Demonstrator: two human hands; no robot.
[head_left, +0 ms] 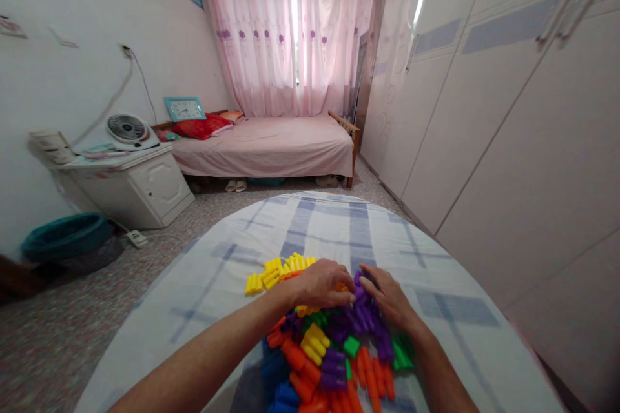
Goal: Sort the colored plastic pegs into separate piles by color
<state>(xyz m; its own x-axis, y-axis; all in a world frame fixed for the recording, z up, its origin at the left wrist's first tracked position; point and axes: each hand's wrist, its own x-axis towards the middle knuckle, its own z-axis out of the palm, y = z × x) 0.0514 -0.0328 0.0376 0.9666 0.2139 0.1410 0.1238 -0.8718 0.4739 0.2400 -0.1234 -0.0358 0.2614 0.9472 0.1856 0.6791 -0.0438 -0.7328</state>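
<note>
A heap of colourful plastic toy blocks (317,342) made of joined rounded tubes lies at the near side of the table. My left hand (325,282) reaches over it with curled fingers; a bit of orange shows beneath them, but what they grip is hidden. Against the purple blocks (371,319) on the heap's right, my right hand (390,297) has its fingers bent round a purple block (358,281). Yellow blocks (281,271) form a group beyond my left wrist. Orange blocks (305,368), blue blocks (283,397) and green blocks (402,355) lie closer to me.
A white and blue checked cloth (329,219) covers the round table. Beyond stand a bed (271,145) and a white cabinet (159,187) with a fan (128,129) on it. A bin (68,239) is on the left, tall wardrobes (465,110) on the right.
</note>
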